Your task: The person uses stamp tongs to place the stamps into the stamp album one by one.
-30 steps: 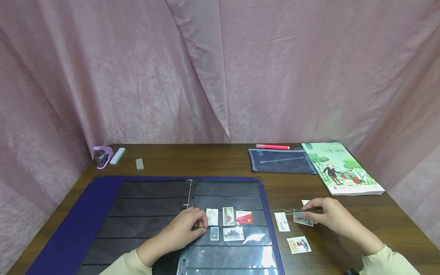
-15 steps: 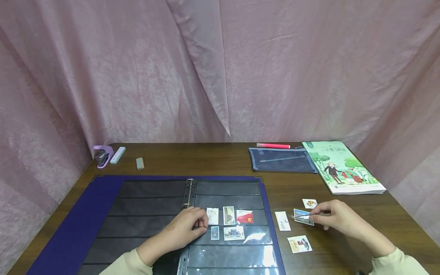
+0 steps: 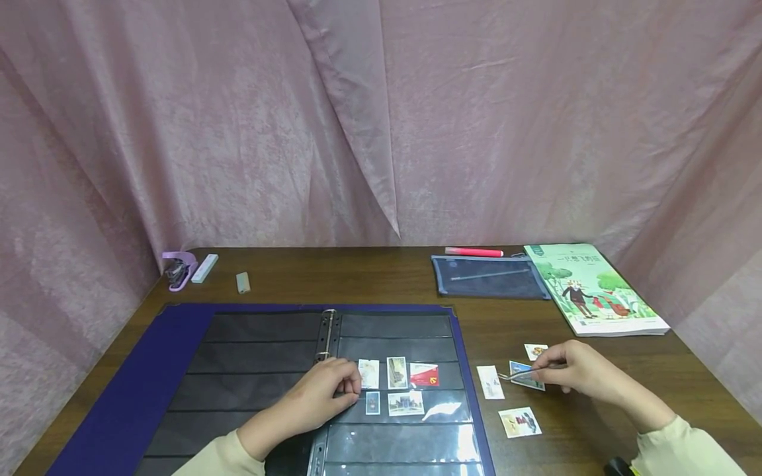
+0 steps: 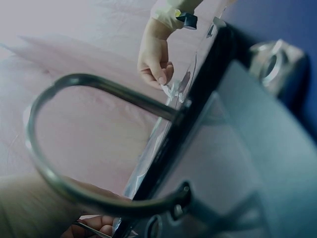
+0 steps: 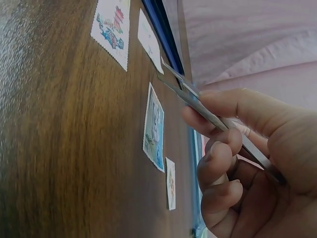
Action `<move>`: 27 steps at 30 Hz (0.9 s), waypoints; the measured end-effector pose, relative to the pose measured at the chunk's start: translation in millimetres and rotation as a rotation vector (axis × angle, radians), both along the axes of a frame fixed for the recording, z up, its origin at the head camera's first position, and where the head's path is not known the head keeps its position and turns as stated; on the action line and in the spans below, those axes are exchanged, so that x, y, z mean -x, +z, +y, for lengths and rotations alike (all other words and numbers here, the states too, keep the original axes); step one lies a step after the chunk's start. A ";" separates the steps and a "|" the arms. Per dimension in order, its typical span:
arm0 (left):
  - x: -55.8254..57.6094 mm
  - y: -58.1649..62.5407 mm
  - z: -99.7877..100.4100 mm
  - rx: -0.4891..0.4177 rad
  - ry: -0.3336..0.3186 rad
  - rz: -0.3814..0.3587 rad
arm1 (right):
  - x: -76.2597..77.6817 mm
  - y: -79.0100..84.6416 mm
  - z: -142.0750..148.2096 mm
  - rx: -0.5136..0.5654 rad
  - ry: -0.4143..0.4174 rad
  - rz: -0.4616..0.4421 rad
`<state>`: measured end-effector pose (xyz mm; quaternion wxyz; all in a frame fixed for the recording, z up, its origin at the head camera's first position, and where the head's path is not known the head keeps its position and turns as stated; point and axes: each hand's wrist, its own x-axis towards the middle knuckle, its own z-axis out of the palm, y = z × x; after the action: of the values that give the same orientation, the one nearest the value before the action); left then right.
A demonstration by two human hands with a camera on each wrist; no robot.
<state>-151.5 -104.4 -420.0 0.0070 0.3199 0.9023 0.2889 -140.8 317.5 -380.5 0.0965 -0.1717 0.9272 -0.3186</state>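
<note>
Holding parted tweezers point(image 5: 212, 117), the right hand point(image 3: 580, 373) is hovering near loose stamps point(image 3: 490, 383); the left hand point(image 3: 324, 393) is resting on a stamp album point(image 3: 256, 357), its grip unclear.

Long sleeves — left sleeve point(image 3: 225, 456) and right sleeve point(image 3: 684, 453) match, pale yellow-green, plain, ending near the wrist. By the right sleeve's end, a small black gadget point(image 4: 188, 21) with a yellow part point(image 4: 178, 13) — markings too small to read. Left hand point(image 3: 326, 392) and right hand point(image 3: 577, 370) bare.
</note>
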 end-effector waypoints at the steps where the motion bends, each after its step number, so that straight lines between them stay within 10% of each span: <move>1: -0.1 0.1 0.1 0.000 0.000 0.000 | 0.4 -0.5 -0.1 0.007 0.005 0.001; 27: -0.3 -0.9 0.1 -0.001 0.003 0.005 | 8.0 -3.0 -8.3 0.061 0.090 -0.074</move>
<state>-151.2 -104.3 -420.9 0.0043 0.3193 0.9026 0.2886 -148.8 309.2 -383.5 0.1398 -0.2043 0.9041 -0.3483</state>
